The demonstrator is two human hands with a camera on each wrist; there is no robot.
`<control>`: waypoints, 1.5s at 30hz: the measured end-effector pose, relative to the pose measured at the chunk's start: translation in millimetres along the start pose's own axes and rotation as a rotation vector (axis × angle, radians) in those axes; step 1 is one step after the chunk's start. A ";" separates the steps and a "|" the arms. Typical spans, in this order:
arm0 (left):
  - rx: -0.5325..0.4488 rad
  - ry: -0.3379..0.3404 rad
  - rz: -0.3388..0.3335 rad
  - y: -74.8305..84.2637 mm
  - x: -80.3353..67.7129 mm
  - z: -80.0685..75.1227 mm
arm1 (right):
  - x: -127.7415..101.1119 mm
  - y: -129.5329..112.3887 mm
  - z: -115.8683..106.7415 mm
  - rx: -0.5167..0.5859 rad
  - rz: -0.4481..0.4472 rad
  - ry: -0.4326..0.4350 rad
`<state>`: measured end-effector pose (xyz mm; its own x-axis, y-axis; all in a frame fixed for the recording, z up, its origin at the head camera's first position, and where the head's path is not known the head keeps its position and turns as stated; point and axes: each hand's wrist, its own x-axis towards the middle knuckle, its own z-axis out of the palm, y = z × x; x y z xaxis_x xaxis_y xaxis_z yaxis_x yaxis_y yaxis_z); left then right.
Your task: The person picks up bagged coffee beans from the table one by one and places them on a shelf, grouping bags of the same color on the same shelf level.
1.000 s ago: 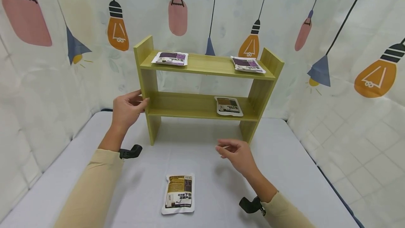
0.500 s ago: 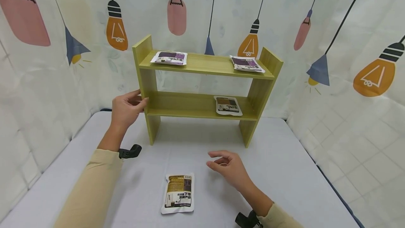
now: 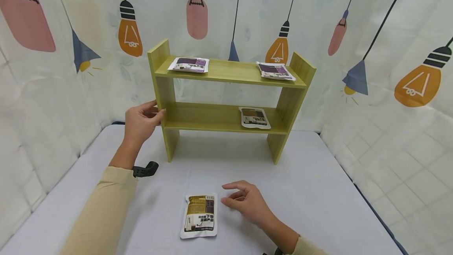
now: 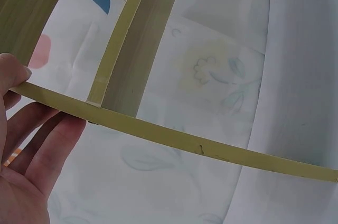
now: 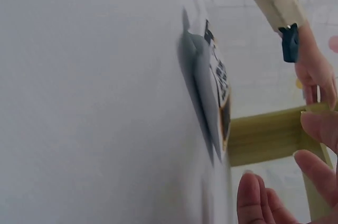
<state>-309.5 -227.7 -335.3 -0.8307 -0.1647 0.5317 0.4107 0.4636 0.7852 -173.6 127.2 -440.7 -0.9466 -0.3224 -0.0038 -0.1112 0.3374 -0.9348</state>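
My left hand [image 3: 141, 123] grips the left side panel of a yellow-green wooden shelf [image 3: 219, 117]; in the left wrist view the thumb and fingers [image 4: 60, 139] lie on either side of the panel edge. Flat on the table in front of the shelf lies a white pouch with a brown and gold label [image 3: 199, 215]. Just right of that pouch hovers my right hand [image 3: 247, 204], its fingers loosely bent and holding nothing. A gap separates its fingertips from the pouch. The right wrist view shows the pouch [image 5: 214, 86] side-on, with the right fingers [image 5: 251, 197] nearby.
Two purple-labelled pouches lie on the top board, one at the left [image 3: 190, 65] and one at the right [image 3: 276, 71]. A brown-labelled pouch [image 3: 255, 118] sits on the lower board's right part. A white cloth covers the table [image 3: 318, 192]; printed curtains [image 3: 226, 19] enclose it.
My right hand has come down and left from near the shelf's right leg to beside the pouch on the table. The left hand keeps its grip on the shelf.
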 end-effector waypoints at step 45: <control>0.015 -0.012 -0.016 1.9 -0.6 -0.6 | 8.2 -6.4 51.1 -0.238 0.022 -0.107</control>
<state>-308.0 -227.3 -333.9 -0.8413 -0.1619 0.5158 0.3923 0.4737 0.7885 -165.2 77.2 -452.9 -0.9134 -0.4004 -0.0727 -0.1709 0.5396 -0.8244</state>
